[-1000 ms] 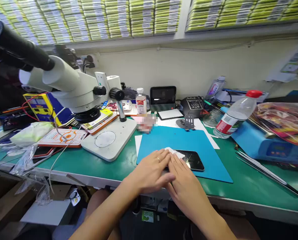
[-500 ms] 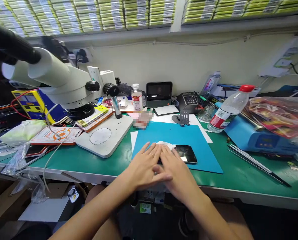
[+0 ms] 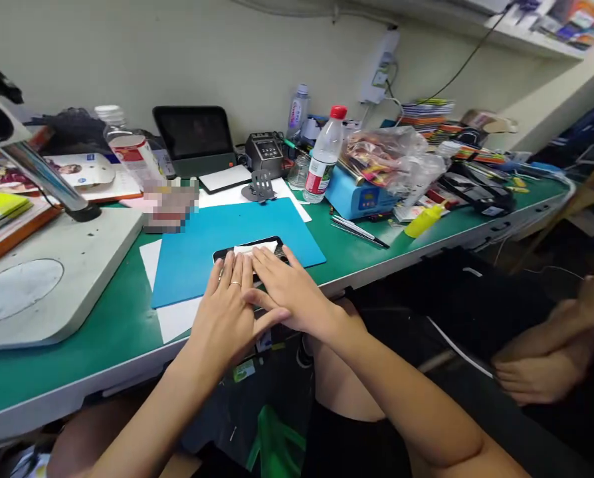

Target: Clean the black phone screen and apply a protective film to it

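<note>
Green surface (image 3: 110, 325), blue mat (image 3: 202, 229), black phone (image 3: 221, 255), white tissue (image 3: 254, 247). Bottle (image 3: 321, 157): clear, red cap (image 3: 338, 112), red-white-green label (image 3: 317, 177). Squeeze bottle (image 3: 424, 221): yellow.

The white wipe (image 3: 255, 247) has apparently slid along the phone (image 3: 280, 250); another person's hand (image 3: 541, 380) has appeared.

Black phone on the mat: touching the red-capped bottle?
Apart. The head view shows it: blue mat and green bench lie visibly between the black phone and the red-capped bottle.

L/R hands (image 3: 224, 315) (image 3: 297, 289) palms-down, v. close tog.
</note>
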Demonstrator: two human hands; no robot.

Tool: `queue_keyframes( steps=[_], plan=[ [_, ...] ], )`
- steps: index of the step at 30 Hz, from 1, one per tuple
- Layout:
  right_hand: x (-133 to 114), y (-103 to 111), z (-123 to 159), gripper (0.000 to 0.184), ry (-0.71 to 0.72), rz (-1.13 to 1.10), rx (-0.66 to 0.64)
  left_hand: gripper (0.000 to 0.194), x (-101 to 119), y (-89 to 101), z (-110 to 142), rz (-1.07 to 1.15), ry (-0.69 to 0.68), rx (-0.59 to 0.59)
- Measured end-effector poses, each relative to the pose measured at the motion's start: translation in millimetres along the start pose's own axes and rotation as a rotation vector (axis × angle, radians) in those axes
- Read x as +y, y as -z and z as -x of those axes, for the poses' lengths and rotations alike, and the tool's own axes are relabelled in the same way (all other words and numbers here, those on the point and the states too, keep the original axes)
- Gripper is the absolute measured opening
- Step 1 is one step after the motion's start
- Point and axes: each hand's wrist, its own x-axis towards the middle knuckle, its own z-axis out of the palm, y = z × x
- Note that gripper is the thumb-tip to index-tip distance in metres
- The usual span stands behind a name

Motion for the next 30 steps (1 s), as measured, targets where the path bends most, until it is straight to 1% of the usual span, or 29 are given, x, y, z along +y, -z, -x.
queue_keyframes(
  steps=[2,4,6,9,12,14,17,21,22,24,26,27,30],
  plan=[
    [-4.2,-0.2,-5.4,0.077,0.008,0.022,0.002,0.107,-4.7,5.2,2.4,-0.058,-0.017,-0.020],
    [-10.4,-0.6,-13.5,0.080,0.056,0.030,0.002,0.104,-10.0,14.5,6.4,-0.116,-0.003,-0.059],
    [-16.8,-2.1,-22.2,0.080,0.122,0.030,0.006,0.103,-14.9,24.7,11.3,-0.152,0.039,-0.116],
    [-24.4,-7.8,-29.6,0.076,0.201,0.020,0.010,0.106,-19.9,36.7,19.7,-0.149,0.124,-0.201],
    [-25.8,-15.1,-25.5,0.070,0.231,0.000,0.034,0.112,-21.1,43.3,25.3,-0.122,0.155,-0.242],
    [-22.2,-18.5,-16.9,0.066,0.229,-0.022,0.071,0.114,-20.2,44.9,24.6,-0.101,0.167,-0.228],
    [-12.7,-21.0,5.4,0.063,0.168,-0.072,0.143,0.109,-17.4,41.9,16.8,-0.067,0.117,-0.199],
    [-0.5,-27.7,46.3,0.056,0.009,-0.223,0.288,0.103,-12.0,30.5,-0.5,-0.035,0.071,-0.250],
    [1.4,-29.7,55.6,0.055,-0.027,-0.256,0.321,0.103,-10.1,27.9,-4.8,-0.044,0.069,-0.248],
    [4.0,-32.2,70.0,0.054,-0.065,-0.298,0.368,0.103,-5.2,23.9,-13.0,-0.065,0.044,-0.206],
    [6.3,-32.2,77.9,0.053,-0.057,-0.329,0.395,0.100,0.9,20.3,-21.3,-0.064,0.004,-0.172],
    [7.6,-31.6,79.8,0.052,-0.052,-0.347,0.410,0.097,4.4,18.1,-25.5,-0.056,-0.013,-0.174],
    [11.4,-28.9,82.8,0.049,-0.105,-0.395,0.463,0.095,16.7,9.4,-38.3,-0.038,-0.030,-0.223]
  ],
)
